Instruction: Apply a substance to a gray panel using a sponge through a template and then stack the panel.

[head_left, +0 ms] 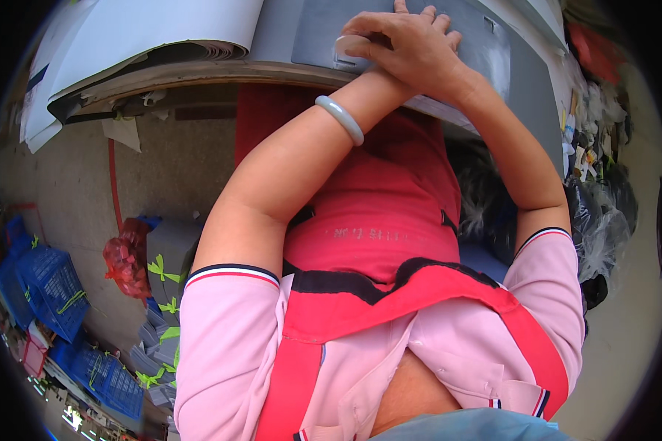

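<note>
My forearms cross over a smooth dark grey sheet (312,44) at the table's near edge. My left hand (443,26), with a pale bangle (339,119) on its forearm, lies mostly hidden under the right one. Its visible fingertips are spread on the sheet. Above it, my right hand (408,48) has thumb and fingers bent together around a small white rounded piece (343,53), which touches the sheet or sits just over it. The kind of piece cannot be made out.
A stack of large white sheets (147,33), curled at its near edge, lies on the left of the table. Blue crates (51,283) and a red mesh bag (129,257) stand on the floor at left. Clear plastic bags (599,228) lie at right. My red apron (375,198) touches the table edge.
</note>
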Motion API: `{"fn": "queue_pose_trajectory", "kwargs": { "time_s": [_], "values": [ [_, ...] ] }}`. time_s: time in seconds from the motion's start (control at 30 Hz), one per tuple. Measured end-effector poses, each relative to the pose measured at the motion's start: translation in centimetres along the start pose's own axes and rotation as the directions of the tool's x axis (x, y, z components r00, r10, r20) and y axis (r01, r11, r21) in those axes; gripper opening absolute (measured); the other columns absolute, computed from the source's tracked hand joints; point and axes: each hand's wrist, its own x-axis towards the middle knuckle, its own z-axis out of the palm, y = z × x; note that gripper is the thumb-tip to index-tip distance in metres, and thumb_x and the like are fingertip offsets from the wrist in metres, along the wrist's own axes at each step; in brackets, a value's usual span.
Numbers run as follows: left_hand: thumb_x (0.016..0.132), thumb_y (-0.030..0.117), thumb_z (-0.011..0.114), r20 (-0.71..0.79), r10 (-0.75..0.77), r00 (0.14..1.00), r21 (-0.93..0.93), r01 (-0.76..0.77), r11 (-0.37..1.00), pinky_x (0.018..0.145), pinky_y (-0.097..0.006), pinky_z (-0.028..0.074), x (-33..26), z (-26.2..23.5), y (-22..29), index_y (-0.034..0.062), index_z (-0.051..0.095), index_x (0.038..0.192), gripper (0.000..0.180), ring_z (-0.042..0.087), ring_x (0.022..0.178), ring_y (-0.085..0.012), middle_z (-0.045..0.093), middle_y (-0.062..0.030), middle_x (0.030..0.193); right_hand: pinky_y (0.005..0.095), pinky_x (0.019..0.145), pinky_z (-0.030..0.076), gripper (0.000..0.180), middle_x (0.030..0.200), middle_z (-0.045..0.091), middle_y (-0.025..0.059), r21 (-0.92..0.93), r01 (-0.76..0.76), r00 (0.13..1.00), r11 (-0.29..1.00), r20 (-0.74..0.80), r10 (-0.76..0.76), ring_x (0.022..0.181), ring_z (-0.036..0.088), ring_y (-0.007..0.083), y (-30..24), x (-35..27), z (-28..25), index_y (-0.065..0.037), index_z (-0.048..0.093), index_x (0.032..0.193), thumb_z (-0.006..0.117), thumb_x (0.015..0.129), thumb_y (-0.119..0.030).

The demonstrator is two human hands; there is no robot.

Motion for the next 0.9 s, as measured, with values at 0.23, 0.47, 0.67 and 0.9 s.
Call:
{"fn": "queue_pose_trajectory", "kwargs": {
  "time_s": [0.23, 0.47, 0.67, 0.9],
  "values": [
    [0.102, 0.042, 0.043, -0.001, -0.002, 1.0, -0.028, 0.002, 1.0, 0.115, -0.078, 0.015, -0.2, -0.1, -0.3, 0.0169, 0.057, 0.144, 0.051, 0.035, 0.152, -0.0315, 0.047, -0.0115, 0.158, 0.0409, 0.094, 0.05, 0.027, 0.1, 0.076, 0.0109, -0.059, 0.027, 0.999, 0.998, 0.019, -0.026, 0.094, 0.071, 0.0271, -3.6, 0.0, -1.5, -0.01, 0.076, 0.109, 0.071, 0.094, -0.033],
    [0.102, 0.036, 0.047, -0.097, -0.025, 0.995, -0.858, -0.071, 0.509, 0.117, -0.072, 0.018, -0.5, 0.1, -0.5, 0.0142, 0.058, 0.141, 0.045, 0.04, 0.147, -0.0295, 0.052, -0.0123, 0.15, 0.0469, 0.083, 0.054, 0.026, 0.099, 0.075, 0.0199, 0.025, -0.098, 0.985, 0.995, 0.146, 0.093, 0.095, 0.072, 0.037, -2.3, 0.8, -4.3, -0.008, 0.077, 0.101, 0.07, 0.091, -0.031],
    [0.097, 0.025, 0.059, -0.005, -0.02, 1.0, -0.368, 0.017, 0.93, 0.119, -0.064, 0.025, -0.3, -2.4, -0.8, -0.0005, 0.052, 0.139, 0.05, 0.046, 0.14, -0.0345, 0.056, -0.0217, 0.141, 0.0284, 0.088, 0.05, 0.037, 0.096, 0.074, 0.0027, 0.404, -0.381, 0.826, 0.831, -0.254, 0.503, 0.09, 0.067, 0.0117, 10.4, -6.9, -5.7, -0.001, 0.074, 0.112, 0.073, 0.096, -0.034],
    [0.093, 0.026, 0.061, -0.27, -0.031, 0.962, -0.258, -0.041, 0.965, 0.112, -0.078, 0.021, -0.2, 0.7, -0.7, 0.0055, 0.071, 0.112, 0.03, 0.047, 0.137, -0.0385, 0.06, -0.0178, 0.13, 0.024, 0.09, 0.047, 0.041, 0.108, 0.072, 0.0031, 0.598, -0.553, 0.591, 0.581, -0.209, 0.779, 0.098, 0.063, 0.0097, 21.3, -16.0, -2.7, 0.004, 0.071, 0.122, 0.072, 0.098, -0.029]
  ]
}}
